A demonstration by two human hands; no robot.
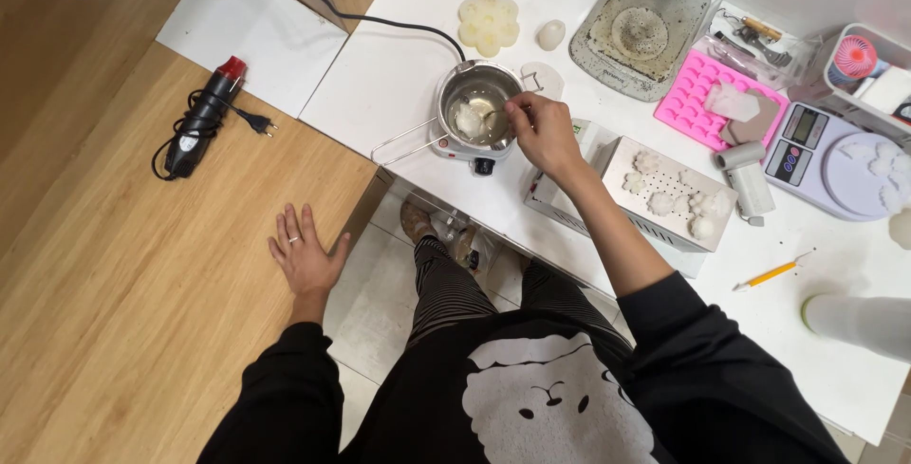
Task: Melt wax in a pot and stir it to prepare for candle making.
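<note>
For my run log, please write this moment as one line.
right hand: over pot, stirring white lump | left hand: flat on wooden table | pot: on small hotplate | heat gun: lies untouched

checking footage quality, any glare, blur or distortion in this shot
Head view: even overhead light with soft shadows; mild glare inside the metal pot beneath the right hand; wide-angle bending at the edges; the white cylinder at the right edge looks blurred; the left hand on the wooden table is sharp.

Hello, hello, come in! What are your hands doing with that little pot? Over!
Right hand pinching a thin stirrer in the small metal pot; white lump inside. Left hand flat on wooden table, holding nothing. Nothing blocking the pot.
</note>
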